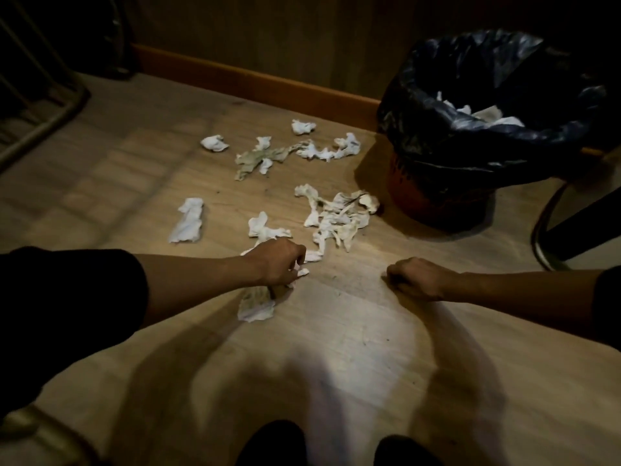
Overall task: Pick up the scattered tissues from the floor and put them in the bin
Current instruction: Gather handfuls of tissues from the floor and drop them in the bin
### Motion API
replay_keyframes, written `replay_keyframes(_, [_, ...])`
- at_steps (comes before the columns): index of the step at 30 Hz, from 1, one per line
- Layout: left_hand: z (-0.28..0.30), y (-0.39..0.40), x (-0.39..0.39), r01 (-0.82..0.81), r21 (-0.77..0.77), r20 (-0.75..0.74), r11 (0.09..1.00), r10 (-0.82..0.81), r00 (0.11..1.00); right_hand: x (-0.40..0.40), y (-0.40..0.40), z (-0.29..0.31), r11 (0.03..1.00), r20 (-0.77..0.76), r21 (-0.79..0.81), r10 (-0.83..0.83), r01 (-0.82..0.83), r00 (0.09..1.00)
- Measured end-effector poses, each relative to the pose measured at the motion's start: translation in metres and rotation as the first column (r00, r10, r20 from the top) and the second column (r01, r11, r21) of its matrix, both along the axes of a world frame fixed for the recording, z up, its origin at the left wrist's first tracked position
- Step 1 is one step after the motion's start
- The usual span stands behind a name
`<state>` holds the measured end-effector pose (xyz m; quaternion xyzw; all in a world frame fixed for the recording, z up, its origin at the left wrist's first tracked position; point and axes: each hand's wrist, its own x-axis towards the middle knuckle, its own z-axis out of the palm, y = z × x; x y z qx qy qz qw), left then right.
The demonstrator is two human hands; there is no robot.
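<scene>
left hand [280, 262] gripping tissue [257, 306] | right hand [415, 279] fisted

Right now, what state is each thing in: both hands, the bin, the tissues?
left hand: closed on a crumpled tissue
right hand: fisted, nothing visible in it
bin: upright, black liner fitted, some tissues inside
floor tissues: scattered, crumpled, not yet collected

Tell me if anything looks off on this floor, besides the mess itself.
Some tissues look soiled: a greenish-brown tissue lies mid-floor, and the wad under the left hand is stained too. The bin stands upright, with some tissues inside.
</scene>
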<state>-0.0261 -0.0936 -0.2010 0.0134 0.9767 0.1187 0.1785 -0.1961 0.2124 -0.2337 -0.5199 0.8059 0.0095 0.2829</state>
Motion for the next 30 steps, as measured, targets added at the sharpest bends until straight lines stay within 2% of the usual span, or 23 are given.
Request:
replay_keyframes(3, [-0.007,-0.021,0.025,-0.085,-0.026,0.066,0.996,0.086,0.994,-0.002,-0.02,0.001,0.999,0.019,-0.037,0.032,-0.031,0.999])
replay_keyframes(7, [-0.014,-0.043,0.058,-0.115,-0.091,0.13,0.989,0.126,0.983,0.004,-0.068,0.008,0.979,0.04,-0.202,0.031,-0.023,0.999])
replay_keyframes(10, [-0.019,-0.051,0.078,-0.084,-0.165,0.167,0.983,0.112,0.98,0.017,-0.109,0.015,0.955,0.048,-0.283,0.11,-0.092,0.993])
replay_keyframes(14, [-0.029,-0.046,0.093,-0.129,-0.14,0.219,0.982,0.157,0.963,0.04,-0.152,0.017,0.903,0.019,-0.366,0.247,-0.223,0.969])
replay_keyframes(16, [-0.033,-0.038,0.096,-0.143,-0.122,0.199,0.982,0.165,0.966,0.052,-0.169,0.016,0.888,0.008,-0.369,0.3,-0.276,0.954])
replay_keyframes(20, [-0.032,-0.031,0.096,-0.086,-0.09,0.17,0.992,0.1,0.98,0.07,-0.188,0.004,0.918,0.016,-0.259,0.314,-0.3,0.949])
replay_keyframes(26, [-0.016,-0.047,0.079,-0.148,-0.002,-0.122,0.989,0.147,0.982,0.068,-0.167,-0.008,0.936,0.058,-0.237,0.279,-0.259,0.958])
replay_keyframes(30, [-0.008,-0.057,0.049,-0.17,-0.062,-0.154,0.983,0.159,0.975,0.061,-0.15,-0.002,0.948,0.06,-0.227,0.24,-0.221,0.969])
